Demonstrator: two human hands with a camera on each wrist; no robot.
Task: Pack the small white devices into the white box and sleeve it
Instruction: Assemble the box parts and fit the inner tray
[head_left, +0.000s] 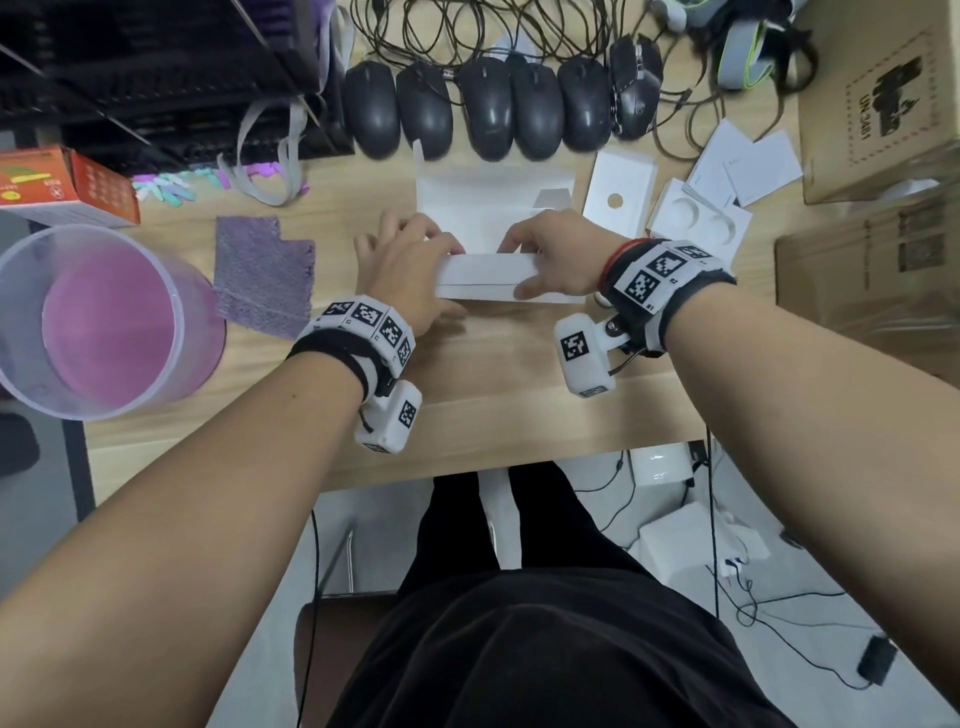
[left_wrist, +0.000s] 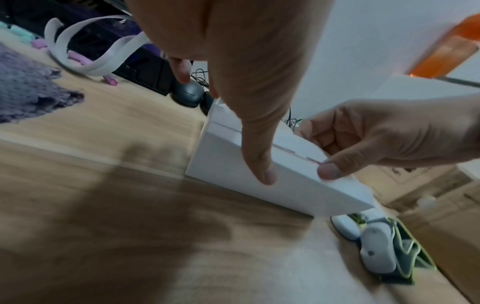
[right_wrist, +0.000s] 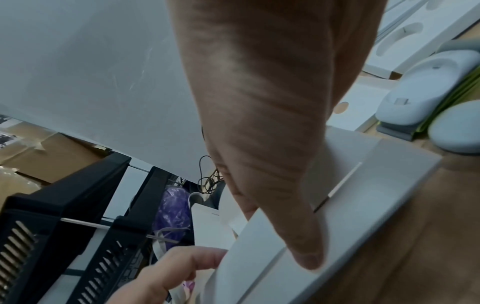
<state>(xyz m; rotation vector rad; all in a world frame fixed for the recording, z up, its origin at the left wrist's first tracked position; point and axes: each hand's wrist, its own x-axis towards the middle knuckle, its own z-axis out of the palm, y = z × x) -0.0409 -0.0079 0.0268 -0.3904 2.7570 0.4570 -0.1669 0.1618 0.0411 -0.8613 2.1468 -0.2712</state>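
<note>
A black-clothed lap and two bare forearms with marker-printed wrist bands are seen nearest, reaching forward over a wooden counter (head_left: 498, 395). Both hands are closed on a white box (head_left: 480, 278) that lies on the counter between them. The left hand (head_left: 402, 265) is laid over the box's left end; its thumb (left_wrist: 259, 164) is pressed straight down the near side wall, and the other fingers are curled over the top edge. The right hand (head_left: 553, 254) grips the right part of the box, with its thumb (head_left: 530, 291) on the near wall and its fingers (left_wrist: 330, 131) curled over the top. A slit seam on the box runs between the two thumbs. Just beyond the fingertips, a white opened flap or sleeve (head_left: 493, 200) lies flat; which it is cannot be told. Further past the fingers, a row of black computer mice (head_left: 488, 111) is lined up. Right of the right hand's fingers, white card inserts (head_left: 701, 218) are scattered. Left of the left hand's fingers lie a purple cloth (head_left: 265, 275) and a clear tub with a pink base (head_left: 104, 322).
</note>
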